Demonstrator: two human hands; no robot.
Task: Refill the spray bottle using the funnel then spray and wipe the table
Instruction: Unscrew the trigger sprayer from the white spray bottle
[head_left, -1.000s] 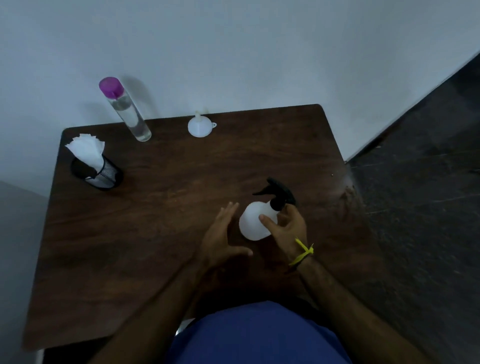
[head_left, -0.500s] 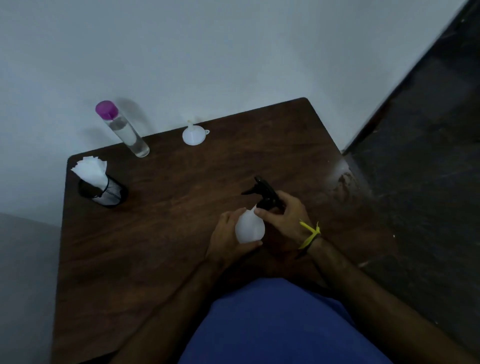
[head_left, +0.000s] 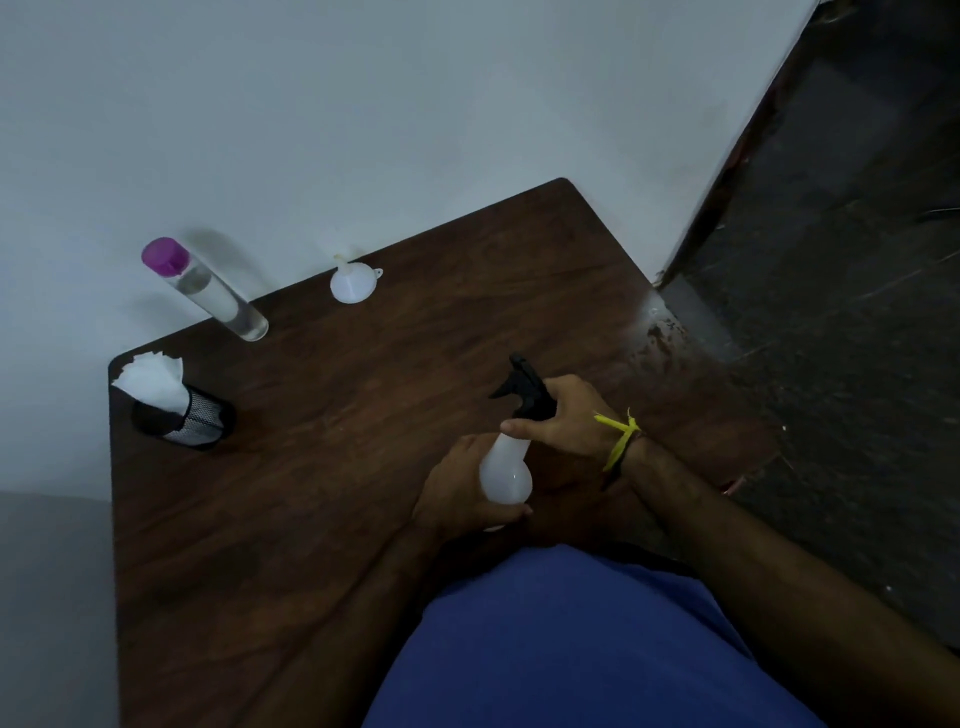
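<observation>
A white spray bottle (head_left: 506, 470) with a black trigger head (head_left: 527, 389) stands near the table's front middle. My left hand (head_left: 460, 491) grips its round body from the left. My right hand (head_left: 563, 418), a yellow band at its wrist, curls round the black head and neck, thumb pointing left across the bottle. A small white funnel (head_left: 353, 283) lies mouth-down at the table's far edge. A tall clear bottle (head_left: 213, 296) with a purple cap holds clear liquid at the far left.
A black mesh cup (head_left: 195, 423) with white paper tissues (head_left: 150, 382) stands at the left edge of the dark wooden table (head_left: 337, 467). A white wall runs behind the table. Dark floor lies to the right.
Both hands have closed on the spray bottle: the left went from open beside it to gripping the body, the right moved up onto the black head. The camera view tilted.
</observation>
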